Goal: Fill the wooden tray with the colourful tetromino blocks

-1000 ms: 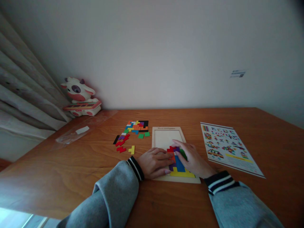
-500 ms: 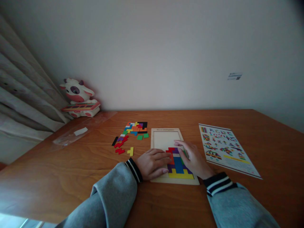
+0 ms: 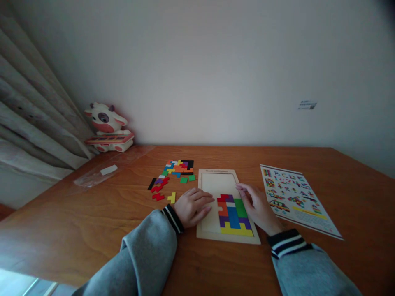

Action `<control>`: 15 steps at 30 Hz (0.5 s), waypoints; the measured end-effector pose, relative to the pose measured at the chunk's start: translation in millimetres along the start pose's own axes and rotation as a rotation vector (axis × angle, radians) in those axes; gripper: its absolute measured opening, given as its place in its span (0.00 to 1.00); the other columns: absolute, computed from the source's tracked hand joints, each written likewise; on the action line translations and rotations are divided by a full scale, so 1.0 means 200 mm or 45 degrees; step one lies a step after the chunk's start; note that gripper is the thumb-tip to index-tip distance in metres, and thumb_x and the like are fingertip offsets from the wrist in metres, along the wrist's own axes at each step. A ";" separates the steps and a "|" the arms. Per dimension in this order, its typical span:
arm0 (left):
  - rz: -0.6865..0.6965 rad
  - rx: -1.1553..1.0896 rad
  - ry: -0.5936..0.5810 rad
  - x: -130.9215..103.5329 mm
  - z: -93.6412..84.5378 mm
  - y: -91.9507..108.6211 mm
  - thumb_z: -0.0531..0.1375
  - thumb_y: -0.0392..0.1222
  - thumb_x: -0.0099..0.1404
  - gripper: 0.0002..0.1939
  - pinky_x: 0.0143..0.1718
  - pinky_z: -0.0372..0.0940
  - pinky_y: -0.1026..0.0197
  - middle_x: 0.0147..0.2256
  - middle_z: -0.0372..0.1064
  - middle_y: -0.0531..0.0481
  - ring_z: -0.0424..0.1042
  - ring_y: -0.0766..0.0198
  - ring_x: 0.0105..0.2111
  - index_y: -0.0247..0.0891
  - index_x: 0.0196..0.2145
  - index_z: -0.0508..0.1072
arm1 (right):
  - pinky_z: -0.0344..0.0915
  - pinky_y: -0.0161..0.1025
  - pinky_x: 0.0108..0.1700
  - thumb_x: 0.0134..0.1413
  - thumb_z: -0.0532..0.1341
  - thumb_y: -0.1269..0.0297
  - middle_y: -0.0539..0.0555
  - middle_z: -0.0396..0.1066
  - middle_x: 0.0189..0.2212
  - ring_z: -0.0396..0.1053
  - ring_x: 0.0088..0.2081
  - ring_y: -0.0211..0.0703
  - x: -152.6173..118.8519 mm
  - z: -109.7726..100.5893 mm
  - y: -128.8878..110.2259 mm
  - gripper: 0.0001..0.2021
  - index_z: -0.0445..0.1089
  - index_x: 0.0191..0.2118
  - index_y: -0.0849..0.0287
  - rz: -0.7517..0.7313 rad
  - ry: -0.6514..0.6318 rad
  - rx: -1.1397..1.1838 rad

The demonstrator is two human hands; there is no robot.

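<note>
A wooden puzzle board with a raised rim lies in front of me. Its lower right part holds fitted coloured blocks: a blue block, a green block, a yellow row, and red, orange, purple and white ones. My left hand rests over the board's left edge, fingers stretched out, holding nothing. At the right rim is my right hand, thumb and forefinger apart with no block between them. Its other fingers are partly hidden.
Loose coloured blocks lie left of the board, with a yellow block nearest my left hand. A printed pattern sheet lies to the right. Farther left are a clear plastic bag and a toy cow with a keyboard.
My hands have drawn apart, the left one leftward and the right one rightward, uncovering the orange and green blocks. The camera view has shifted slightly.
</note>
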State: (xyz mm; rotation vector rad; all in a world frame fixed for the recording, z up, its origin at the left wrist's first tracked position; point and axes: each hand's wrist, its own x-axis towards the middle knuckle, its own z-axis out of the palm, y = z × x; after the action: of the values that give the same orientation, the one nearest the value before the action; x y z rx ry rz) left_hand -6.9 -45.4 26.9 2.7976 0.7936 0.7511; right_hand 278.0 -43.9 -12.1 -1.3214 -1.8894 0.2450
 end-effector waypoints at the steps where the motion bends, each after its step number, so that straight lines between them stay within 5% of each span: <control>1: -0.010 0.012 0.043 -0.01 -0.01 -0.02 0.52 0.42 0.71 0.16 0.52 0.65 0.51 0.50 0.72 0.42 0.70 0.56 0.48 0.37 0.53 0.71 | 0.67 0.51 0.50 0.65 0.52 0.62 0.58 0.74 0.45 0.71 0.47 0.50 0.00 0.00 0.01 0.13 0.67 0.51 0.55 0.014 0.015 -0.003; 11: -0.186 0.285 0.204 -0.16 -0.14 -0.29 0.54 0.39 0.69 0.12 0.49 0.68 0.50 0.44 0.74 0.42 0.72 0.55 0.45 0.38 0.45 0.75 | 0.70 0.47 0.44 0.64 0.53 0.60 0.58 0.71 0.43 0.71 0.42 0.49 0.00 -0.02 0.03 0.12 0.68 0.48 0.56 0.052 0.027 -0.039; 15: -0.174 0.353 0.087 -0.28 -0.22 -0.37 0.59 0.48 0.66 0.17 0.49 0.68 0.49 0.44 0.74 0.42 0.73 0.54 0.44 0.38 0.49 0.74 | 0.70 0.45 0.41 0.65 0.52 0.59 0.58 0.71 0.42 0.71 0.39 0.47 0.00 -0.03 0.00 0.12 0.69 0.46 0.56 0.071 0.021 -0.010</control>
State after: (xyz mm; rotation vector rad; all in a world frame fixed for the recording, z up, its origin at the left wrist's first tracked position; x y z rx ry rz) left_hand -104.4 -11.7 22.3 2.9273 1.1710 0.7701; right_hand 283.0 -44.8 -7.2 -1.3791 -1.8433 0.2543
